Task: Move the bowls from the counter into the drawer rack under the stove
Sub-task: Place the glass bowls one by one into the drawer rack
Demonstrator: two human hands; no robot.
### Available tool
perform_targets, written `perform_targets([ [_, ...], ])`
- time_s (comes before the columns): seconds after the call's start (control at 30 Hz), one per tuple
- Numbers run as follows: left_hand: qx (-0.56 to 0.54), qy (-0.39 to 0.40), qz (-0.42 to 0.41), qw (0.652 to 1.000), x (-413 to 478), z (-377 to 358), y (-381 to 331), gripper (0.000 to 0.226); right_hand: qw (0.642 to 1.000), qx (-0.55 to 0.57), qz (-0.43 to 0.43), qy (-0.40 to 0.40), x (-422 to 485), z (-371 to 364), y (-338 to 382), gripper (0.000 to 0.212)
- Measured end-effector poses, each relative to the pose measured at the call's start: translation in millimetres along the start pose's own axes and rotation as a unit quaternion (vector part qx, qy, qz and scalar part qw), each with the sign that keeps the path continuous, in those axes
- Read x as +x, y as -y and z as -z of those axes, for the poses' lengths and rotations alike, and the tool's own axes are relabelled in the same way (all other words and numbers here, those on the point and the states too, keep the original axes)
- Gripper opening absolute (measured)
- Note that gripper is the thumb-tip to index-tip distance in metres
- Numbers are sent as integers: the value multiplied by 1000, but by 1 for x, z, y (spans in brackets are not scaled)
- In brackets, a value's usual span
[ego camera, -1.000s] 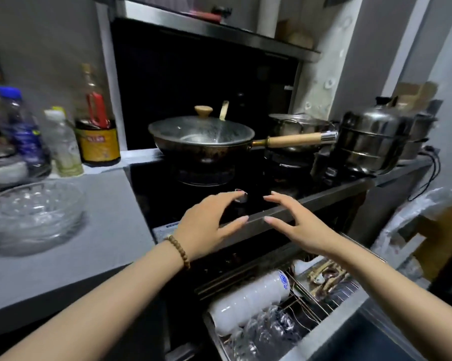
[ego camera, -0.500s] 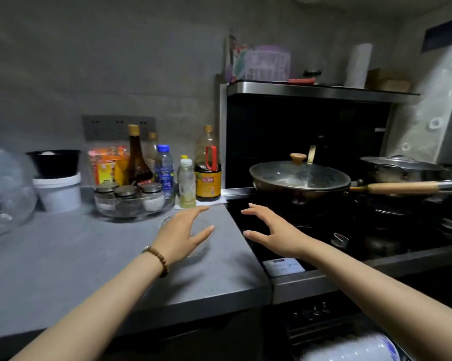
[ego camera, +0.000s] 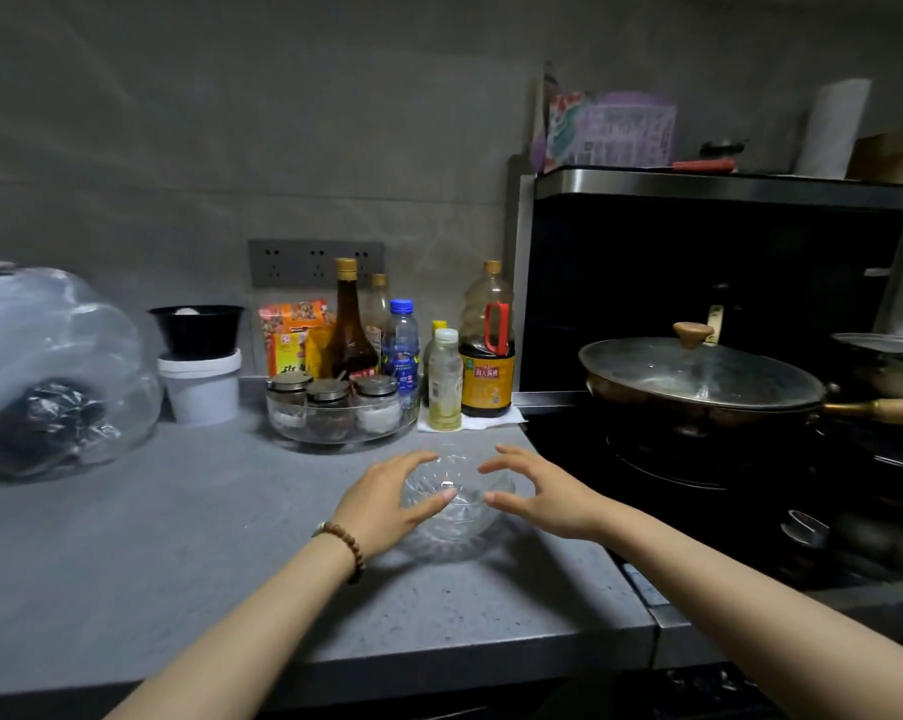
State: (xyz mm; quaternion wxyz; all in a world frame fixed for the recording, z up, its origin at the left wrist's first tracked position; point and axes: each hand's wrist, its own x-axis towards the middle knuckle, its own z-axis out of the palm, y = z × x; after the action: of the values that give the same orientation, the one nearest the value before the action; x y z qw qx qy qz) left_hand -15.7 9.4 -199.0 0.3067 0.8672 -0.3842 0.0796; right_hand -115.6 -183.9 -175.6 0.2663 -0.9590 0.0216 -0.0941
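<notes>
We hold our left hand [ego camera: 387, 504] and right hand [ego camera: 545, 498] spread, fingers curved, on either side of the clear ribbed glass bowl [ego camera: 452, 511]; contact cannot be confirmed. The bowl stands upright on the grey stone counter [ego camera: 179, 537], just left of the black stove [ego camera: 698, 485].

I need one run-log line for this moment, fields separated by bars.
stage: reaching | target: glass bowl on counter | left hand: open, beside bowl | right hand: open, beside bowl | bowl lifted: no
</notes>
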Motion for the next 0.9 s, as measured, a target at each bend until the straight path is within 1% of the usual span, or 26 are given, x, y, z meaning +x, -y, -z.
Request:
perform_targets([
  [0.17, -30, 13, -15, 999, 5, -3, 4, 67, 1000, 22, 2, 21, 1, -7, -5, 37],
  [0.27, -25, 45, -27, 998, 5, -3, 7, 70, 1000, 25, 7, 6, 2, -11, -8, 29],
  [0.33, -27, 53, -36, 998, 5, -5, 7, 60, 1000, 26, 10, -6, 3, -12, -10, 27],
  [0.47, -58, 43, -33, 997, 4, -9, 7, 21, 1000, 14, 9, -27, 7, -15, -9, 31],
  [0.5, -64, 43, -31, 997, 4, -9, 6, 19, 999, 16, 9, -31, 7, -16, -9, 32],
  [0.67, -131, 8, -22, 991, 0, -14, 2, 24, 996, 68, 6, -50, 3, -17, -6, 25],
  [0.73, -154, -13, -24, 988, -1, -14, -2, 26, 994, 93, 8, -51, 2, -12, -3, 27],
  [0.9, -193, -67, -61, 977, 5, -1, -24, 32, 990, 100, 57, -85, -7, 18, 7, 27],
])
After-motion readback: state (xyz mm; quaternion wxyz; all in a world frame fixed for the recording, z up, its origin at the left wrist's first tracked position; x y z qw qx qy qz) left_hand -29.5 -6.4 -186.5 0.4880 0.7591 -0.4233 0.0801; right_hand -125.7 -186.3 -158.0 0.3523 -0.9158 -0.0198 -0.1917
